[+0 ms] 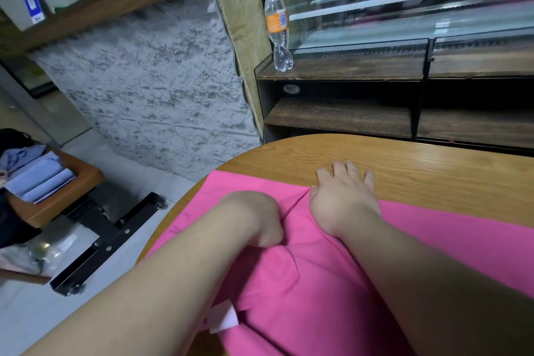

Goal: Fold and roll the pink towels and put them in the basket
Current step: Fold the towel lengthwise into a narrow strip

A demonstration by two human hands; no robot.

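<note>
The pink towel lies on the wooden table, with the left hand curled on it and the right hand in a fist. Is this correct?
Not quite. The head view shows the right hand flat, fingers spread, at the edge of the pink towel on the wooden table. The left hand is indeed curled on it.

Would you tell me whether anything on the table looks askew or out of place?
The pink towel lies rumpled on the table: a crease runs between the left hand, which bunches the cloth, and the flat right hand. Its white tag sticks out. Nothing looks spilled.
</note>
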